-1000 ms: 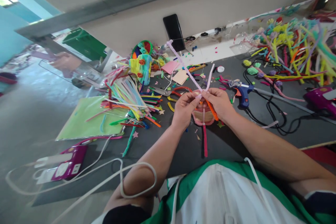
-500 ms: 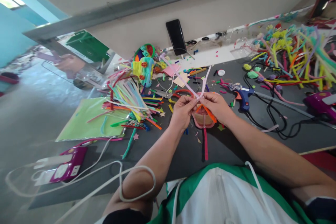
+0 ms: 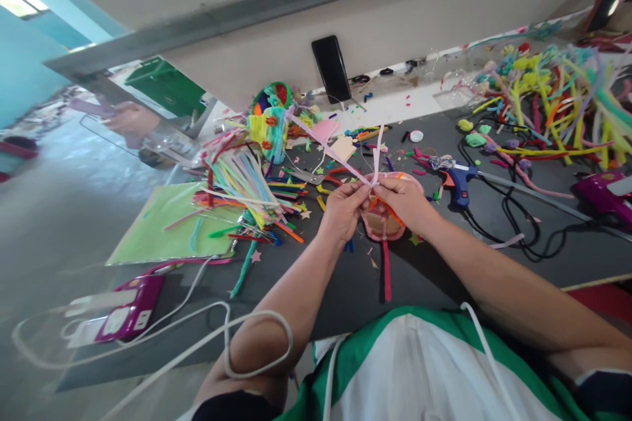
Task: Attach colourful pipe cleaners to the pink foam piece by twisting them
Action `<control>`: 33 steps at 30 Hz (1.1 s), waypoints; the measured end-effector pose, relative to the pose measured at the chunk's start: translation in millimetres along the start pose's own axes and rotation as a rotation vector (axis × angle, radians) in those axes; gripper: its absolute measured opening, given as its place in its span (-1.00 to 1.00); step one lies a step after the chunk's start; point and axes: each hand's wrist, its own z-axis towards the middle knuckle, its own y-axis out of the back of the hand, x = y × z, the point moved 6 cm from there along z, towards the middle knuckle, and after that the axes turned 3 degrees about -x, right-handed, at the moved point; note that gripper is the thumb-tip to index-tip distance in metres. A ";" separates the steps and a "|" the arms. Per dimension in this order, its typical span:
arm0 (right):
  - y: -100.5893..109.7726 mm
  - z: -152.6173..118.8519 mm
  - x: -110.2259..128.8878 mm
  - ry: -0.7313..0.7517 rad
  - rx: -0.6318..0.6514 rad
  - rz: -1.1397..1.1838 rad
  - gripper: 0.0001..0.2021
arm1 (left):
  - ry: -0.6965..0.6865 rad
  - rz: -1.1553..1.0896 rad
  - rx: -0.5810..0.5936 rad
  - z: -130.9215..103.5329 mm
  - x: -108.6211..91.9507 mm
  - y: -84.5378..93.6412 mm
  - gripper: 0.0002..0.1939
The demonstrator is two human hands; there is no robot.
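Observation:
Lavender pipe cleaners [image 3: 336, 154] cross between my fingertips, their long ends pointing up and to the left. My left hand [image 3: 344, 208] pinches them from the left, thumb against fingers. From the other side my right hand [image 3: 402, 200] is closed on the same crossing. An orange pipe cleaner [image 3: 390, 212] shows just under my fingers; whether I hold it too I cannot tell. Below the hands lies a pink-edged, brown craft piece [image 3: 386, 229], partly covered by them. A dark pink strip [image 3: 386, 270] runs from it toward me.
A blue hot glue gun [image 3: 460, 184] with black cables lies to the right. Bundled pipe cleaners [image 3: 247, 177] rest on the left beside a green sheet [image 3: 153, 223]. A phone [image 3: 330, 69] leans on the partition. Pliers [image 3: 328, 184], scraps and a purple power strip [image 3: 133, 309] lie around.
The upright lavender ends have swung a little left and drawn together; the long one tilts lower to the left. The orange pipe cleaner is turned and more hidden. My hands stay nearly in place.

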 end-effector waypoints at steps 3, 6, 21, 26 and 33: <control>-1.3 0.0 0.0 -0.002 -0.005 0.028 -0.74 | -0.013 0.011 -0.007 0.8 0.8 0.4 -0.76; -2.5 0.2 0.5 0.011 -0.014 0.047 -0.76 | -0.040 0.025 -0.035 1.2 1.5 1.9 -0.75; 13.2 1.6 5.7 0.049 -0.180 -0.031 -0.75 | -0.104 0.030 -0.089 3.5 -0.6 8.8 -0.77; 32.0 -0.7 13.4 0.107 -0.346 -0.106 -0.76 | -0.122 0.085 -0.086 0.2 -1.9 8.2 -0.78; 40.1 -4.4 25.7 0.261 -0.414 -0.104 -0.78 | -0.140 0.108 -0.090 -0.4 0.0 8.8 -0.77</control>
